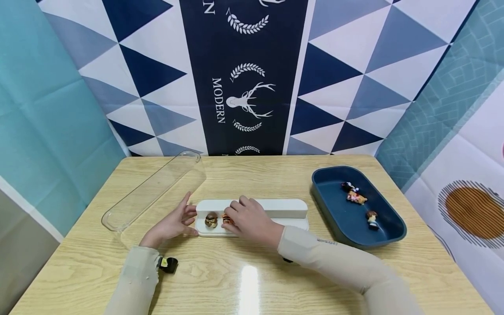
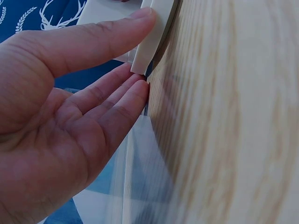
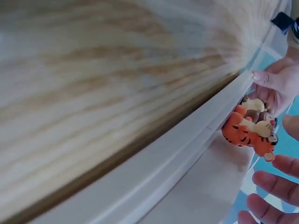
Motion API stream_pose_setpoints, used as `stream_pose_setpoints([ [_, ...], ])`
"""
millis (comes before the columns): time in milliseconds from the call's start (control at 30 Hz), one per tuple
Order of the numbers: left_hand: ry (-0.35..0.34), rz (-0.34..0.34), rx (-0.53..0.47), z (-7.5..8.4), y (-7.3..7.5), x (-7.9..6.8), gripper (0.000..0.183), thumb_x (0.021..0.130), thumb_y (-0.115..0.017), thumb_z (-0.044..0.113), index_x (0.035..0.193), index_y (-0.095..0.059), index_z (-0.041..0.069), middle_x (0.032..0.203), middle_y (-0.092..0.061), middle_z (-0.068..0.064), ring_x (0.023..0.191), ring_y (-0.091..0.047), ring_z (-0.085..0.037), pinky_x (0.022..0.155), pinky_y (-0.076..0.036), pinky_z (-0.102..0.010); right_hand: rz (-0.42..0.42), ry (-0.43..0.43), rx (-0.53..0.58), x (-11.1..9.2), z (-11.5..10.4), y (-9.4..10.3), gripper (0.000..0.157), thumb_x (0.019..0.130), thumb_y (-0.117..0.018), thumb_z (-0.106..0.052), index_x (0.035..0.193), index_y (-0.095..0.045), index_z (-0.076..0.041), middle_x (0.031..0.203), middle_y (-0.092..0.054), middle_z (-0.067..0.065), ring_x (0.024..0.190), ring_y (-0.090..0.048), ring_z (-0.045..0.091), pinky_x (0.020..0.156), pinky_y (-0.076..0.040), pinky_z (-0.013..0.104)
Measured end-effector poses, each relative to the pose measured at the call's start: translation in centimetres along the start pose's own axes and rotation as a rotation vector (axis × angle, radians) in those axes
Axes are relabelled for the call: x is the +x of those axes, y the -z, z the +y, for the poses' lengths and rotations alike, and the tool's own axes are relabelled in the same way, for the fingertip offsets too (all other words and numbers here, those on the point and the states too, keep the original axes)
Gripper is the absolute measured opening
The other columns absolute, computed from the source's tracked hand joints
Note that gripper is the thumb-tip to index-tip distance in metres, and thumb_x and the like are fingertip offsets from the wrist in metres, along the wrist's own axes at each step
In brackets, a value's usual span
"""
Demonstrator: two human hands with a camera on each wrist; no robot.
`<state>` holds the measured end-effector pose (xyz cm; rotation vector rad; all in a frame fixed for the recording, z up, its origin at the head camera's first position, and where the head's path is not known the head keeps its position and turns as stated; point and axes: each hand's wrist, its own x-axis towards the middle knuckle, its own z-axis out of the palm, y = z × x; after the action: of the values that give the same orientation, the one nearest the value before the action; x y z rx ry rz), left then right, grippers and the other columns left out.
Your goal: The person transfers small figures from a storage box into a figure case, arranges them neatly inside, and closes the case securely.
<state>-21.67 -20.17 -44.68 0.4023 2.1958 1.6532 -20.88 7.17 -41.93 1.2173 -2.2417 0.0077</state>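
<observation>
A white stepped display base (image 1: pixel 291 208) lies lengthwise on the table. At its left end stands a small brown-headed figurine (image 1: pixel 211 220), and right beside it an orange striped tiger figurine (image 3: pixel 243 130). My right hand (image 1: pixel 253 221) reaches over the base around the tiger; in the right wrist view its fingers are spread, with the fingertips (image 3: pixel 280 164) close by the tiger's ear and a gap at the thumb. My left hand (image 1: pixel 173 221) is at the base's left end, thumb on the front edge and fingers extended against the end in the left wrist view.
A long clear plastic cover (image 1: pixel 155 190) lies slanted at the left. On the right, a dark blue tray (image 1: pixel 350 227) holds a black-and-white figurine (image 1: pixel 348 187), a tan one (image 1: pixel 356 197) and a brown-haired one (image 1: pixel 372 219). Patterned cloth backs the wooden table (image 1: pixel 204 280).
</observation>
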Motion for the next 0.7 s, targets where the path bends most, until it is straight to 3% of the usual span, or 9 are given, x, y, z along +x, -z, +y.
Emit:
stream_pose_setpoints([
  [367, -0.004, 0.000, 0.004, -0.1, 0.0, -0.2, 0.126, 0.076, -0.072, -0.021, 0.153, 0.024, 0.002, 0.149, -0.025, -0.040, 0.139, -0.026, -0.054, 0.114, -0.030, -0.053, -0.123, 0.078, -0.095, -1.9, 0.9, 2.5, 0.035, 0.094, -0.065, -0.047, 0.110, -0.062, -0.016, 0.087, -0.058, -0.002, 0.073, -0.050, 0.018, 0.057, -0.043, 0.029],
  [700, 0.013, 0.010, -0.008, -0.2, 0.1, 0.0, 0.126, 0.075, -0.071, -0.022, 0.153, 0.024, 0.003, 0.150, -0.025, -0.040, 0.140, -0.026, -0.053, 0.115, -0.030, -0.052, -0.146, 0.067, -0.087, -3.9, 2.3, 3.7, 0.034, 0.093, -0.067, -0.046, 0.099, -0.059, -0.014, 0.091, -0.059, 0.000, 0.078, -0.054, 0.020, 0.060, -0.046, 0.033],
])
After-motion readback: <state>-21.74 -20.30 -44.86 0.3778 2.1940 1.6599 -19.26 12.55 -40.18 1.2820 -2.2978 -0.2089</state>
